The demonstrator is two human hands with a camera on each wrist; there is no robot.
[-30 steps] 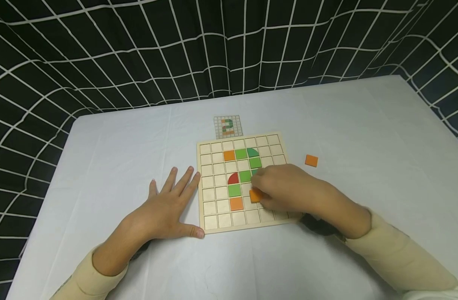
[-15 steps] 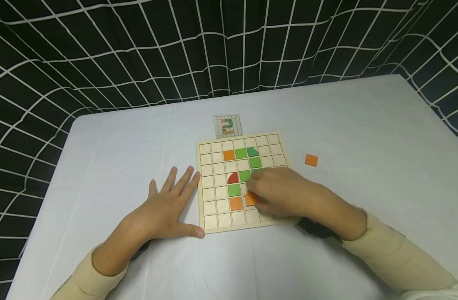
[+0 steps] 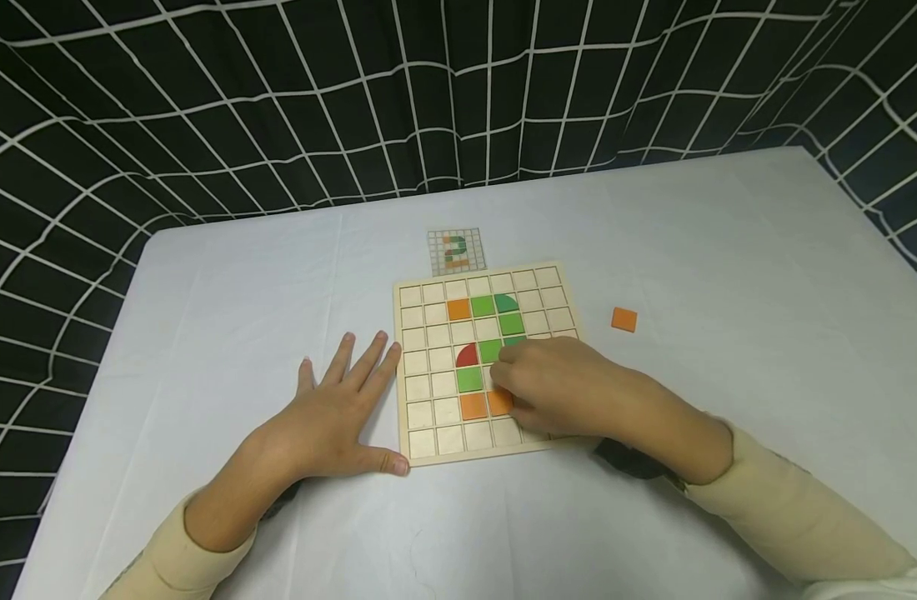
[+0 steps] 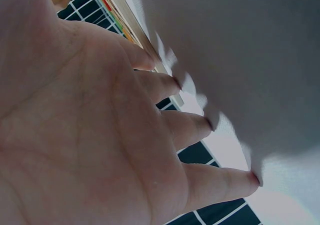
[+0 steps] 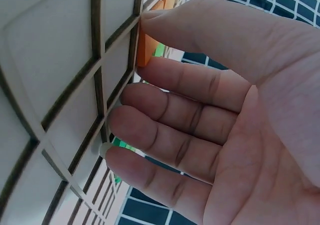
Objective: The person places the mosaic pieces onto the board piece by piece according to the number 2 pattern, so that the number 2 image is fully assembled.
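My right hand point(image 3: 552, 383) is over the lower right part of a wooden grid board point(image 3: 423, 442). Between its thumb and index finger it pinches an orange square tile point(image 5: 146, 50), low in a cell beside another orange tile point(image 3: 473, 407). The other fingers are curled near the board's surface in the right wrist view. My left hand point(image 3: 331, 425) lies spread on the table, fingertips and thumb right at the board's left edge. Above the orange tiles sit a green square point(image 3: 469, 380) and a red quarter-circle point(image 3: 467, 356). The right hand partly hides a dark green piece point(image 3: 514, 340).
Farther up the board are another orange tile point(image 3: 458, 309), green squares point(image 3: 483, 306) and a dark green quarter-circle point(image 3: 507, 302). A small pattern card point(image 3: 457, 252) lies behind the board. One loose orange tile point(image 3: 623, 319) rests on the white table point(image 3: 714, 250) to the right.
My right hand has moved slightly left and toward me, bringing the orange tile from a tilted position down beside the other orange tile. The left hand has stayed still.
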